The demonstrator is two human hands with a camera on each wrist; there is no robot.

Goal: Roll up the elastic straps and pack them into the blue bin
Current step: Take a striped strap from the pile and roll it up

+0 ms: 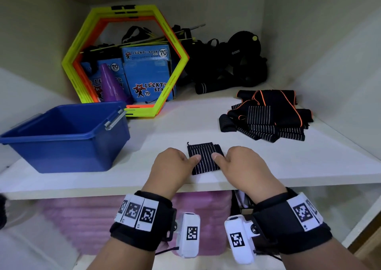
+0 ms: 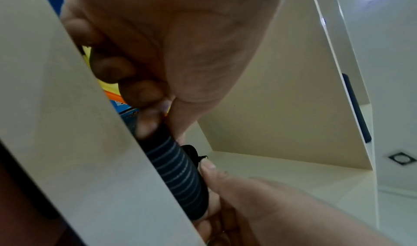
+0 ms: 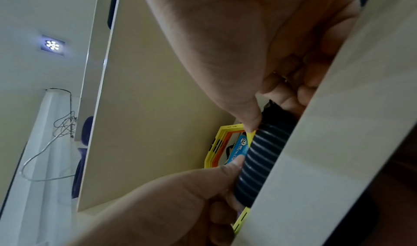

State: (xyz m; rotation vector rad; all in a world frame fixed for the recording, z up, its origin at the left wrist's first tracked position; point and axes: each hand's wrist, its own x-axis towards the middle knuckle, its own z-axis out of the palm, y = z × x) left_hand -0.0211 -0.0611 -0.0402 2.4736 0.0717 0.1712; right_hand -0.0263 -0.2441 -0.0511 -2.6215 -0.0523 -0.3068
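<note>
A black elastic strap with thin white stripes (image 1: 205, 158) lies partly rolled near the shelf's front edge. My left hand (image 1: 185, 160) pinches its left end, thumb on top and fingers curled at the roll. My right hand (image 1: 224, 159) pinches its right end in the same way. In the left wrist view the rolled strap (image 2: 178, 175) sits between my left hand (image 2: 153, 117) and the right thumb. In the right wrist view my right hand (image 3: 266, 114) holds the strap (image 3: 261, 160). The blue bin (image 1: 68, 154) stands empty on the shelf to the left.
A loose pile of black straps (image 1: 268, 117), some edged in orange, lies at the right of the shelf. Yellow and orange hexagon frames (image 1: 123, 55), blue boxes and a purple cone stand at the back. More black gear (image 1: 231, 63) is heaped behind them.
</note>
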